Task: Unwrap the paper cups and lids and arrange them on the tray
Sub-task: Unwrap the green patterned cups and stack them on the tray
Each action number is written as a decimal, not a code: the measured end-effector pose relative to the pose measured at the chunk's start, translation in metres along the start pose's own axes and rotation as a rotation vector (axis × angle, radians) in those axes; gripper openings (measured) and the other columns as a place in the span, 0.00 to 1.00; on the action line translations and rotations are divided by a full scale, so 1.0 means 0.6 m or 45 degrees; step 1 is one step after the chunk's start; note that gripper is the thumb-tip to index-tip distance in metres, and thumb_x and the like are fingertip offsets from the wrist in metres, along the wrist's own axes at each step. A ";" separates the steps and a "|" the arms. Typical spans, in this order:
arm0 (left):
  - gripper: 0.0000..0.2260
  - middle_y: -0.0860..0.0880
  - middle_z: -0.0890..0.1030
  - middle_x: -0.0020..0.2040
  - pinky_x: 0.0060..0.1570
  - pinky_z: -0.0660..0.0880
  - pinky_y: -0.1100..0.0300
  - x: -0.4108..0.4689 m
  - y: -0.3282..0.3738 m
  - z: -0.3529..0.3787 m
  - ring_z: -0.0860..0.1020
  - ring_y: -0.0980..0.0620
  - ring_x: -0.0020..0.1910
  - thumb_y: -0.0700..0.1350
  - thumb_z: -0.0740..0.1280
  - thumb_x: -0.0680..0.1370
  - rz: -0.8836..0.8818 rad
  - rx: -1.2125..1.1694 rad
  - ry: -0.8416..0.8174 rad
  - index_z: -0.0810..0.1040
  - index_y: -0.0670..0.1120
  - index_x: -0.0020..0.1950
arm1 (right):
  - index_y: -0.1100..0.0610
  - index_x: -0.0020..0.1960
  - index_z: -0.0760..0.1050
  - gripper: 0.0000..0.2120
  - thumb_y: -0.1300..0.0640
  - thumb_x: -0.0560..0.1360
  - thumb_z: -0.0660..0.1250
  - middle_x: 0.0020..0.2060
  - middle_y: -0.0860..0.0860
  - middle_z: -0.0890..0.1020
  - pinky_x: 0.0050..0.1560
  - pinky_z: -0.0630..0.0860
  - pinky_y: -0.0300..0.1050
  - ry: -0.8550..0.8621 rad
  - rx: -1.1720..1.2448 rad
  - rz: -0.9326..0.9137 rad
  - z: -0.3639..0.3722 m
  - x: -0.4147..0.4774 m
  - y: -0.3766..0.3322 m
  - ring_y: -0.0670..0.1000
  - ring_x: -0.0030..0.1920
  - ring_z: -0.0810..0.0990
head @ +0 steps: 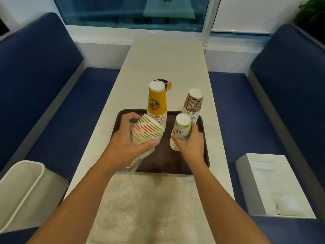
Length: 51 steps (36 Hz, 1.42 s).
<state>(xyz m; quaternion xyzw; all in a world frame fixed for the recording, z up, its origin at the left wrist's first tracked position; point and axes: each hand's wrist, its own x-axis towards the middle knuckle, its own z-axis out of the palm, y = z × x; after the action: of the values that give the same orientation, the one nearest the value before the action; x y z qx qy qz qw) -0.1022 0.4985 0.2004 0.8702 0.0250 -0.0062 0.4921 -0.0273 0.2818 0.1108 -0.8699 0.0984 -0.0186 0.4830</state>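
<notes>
- Four stacks of paper cups gather at the dark brown rectangular plastic tray [163, 162], which lies on the long white bench [167, 64].
- At the tray's 9 o'clock side the left hand [126, 143] holds a tilted stack of white cups striped red and green [149, 129]. Its grip is clamped round the stack, thumb on the near side and fingers on the far side.
- A crumpled clear plastic wrapper [137, 162] hangs below that stack and trails toward 6 o'clock over the tray's near left corner.
- Toward 3 o'clock on the tray, an upside-down stack of white cups with green print [182, 128] stands on its rims. The right hand [190, 143] has its grip closed round the stack's middle.
- At the tray's 12 o'clock edge a tall upside-down stack of yellow cups with a cartoon print [157, 103] stands just beside the striped stack.
- At the 1 o'clock corner there is a shorter upside-down stack of brown patterned cups [193, 103]; whether it sits inside the rim I cannot tell.
- Behind the yellow stack a small blue and orange item [168, 84] peeks out, mostly hidden.
- A sheet of clear plastic film [149, 199] covers the bench's 6 o'clock end and meets the tray's near edge.
- A white plastic bin [21, 191] sits at 8 o'clock on a blue seat [61, 103].
- At 4 o'clock, on the opposite seat, there is a white open box [274, 185].
</notes>
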 end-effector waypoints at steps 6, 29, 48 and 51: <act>0.36 0.71 0.71 0.60 0.50 0.75 0.70 0.005 -0.011 -0.002 0.78 0.60 0.57 0.63 0.78 0.68 -0.009 0.054 0.007 0.60 0.68 0.69 | 0.43 0.76 0.60 0.43 0.48 0.70 0.81 0.73 0.46 0.68 0.70 0.70 0.49 0.085 -0.064 -0.016 0.010 -0.010 0.000 0.51 0.73 0.68; 0.37 0.65 0.77 0.61 0.53 0.84 0.57 -0.031 0.001 -0.030 0.81 0.57 0.57 0.62 0.80 0.69 0.159 0.137 -0.009 0.63 0.69 0.72 | 0.49 0.76 0.65 0.22 0.60 0.83 0.62 0.64 0.47 0.70 0.60 0.78 0.38 -0.522 0.007 -0.644 -0.079 -0.085 -0.204 0.41 0.60 0.74; 0.39 0.69 0.71 0.63 0.57 0.80 0.60 0.003 -0.005 -0.027 0.78 0.55 0.61 0.64 0.77 0.66 0.022 0.021 0.011 0.58 0.71 0.70 | 0.43 0.70 0.66 0.37 0.39 0.68 0.80 0.60 0.45 0.73 0.64 0.78 0.51 0.179 0.001 -0.254 -0.061 -0.010 -0.080 0.49 0.65 0.73; 0.38 0.71 0.70 0.61 0.57 0.81 0.60 0.009 -0.013 -0.018 0.78 0.56 0.60 0.60 0.80 0.68 0.010 0.052 -0.002 0.57 0.72 0.67 | 0.44 0.71 0.65 0.37 0.42 0.69 0.80 0.62 0.48 0.75 0.66 0.76 0.54 0.055 -0.095 -0.063 -0.015 -0.004 -0.034 0.52 0.67 0.73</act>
<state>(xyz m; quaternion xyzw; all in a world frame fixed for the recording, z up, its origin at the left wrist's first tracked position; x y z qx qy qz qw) -0.0974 0.5121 0.1995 0.8802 0.0209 -0.0055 0.4741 -0.0279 0.2852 0.1331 -0.8889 0.0879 -0.0454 0.4473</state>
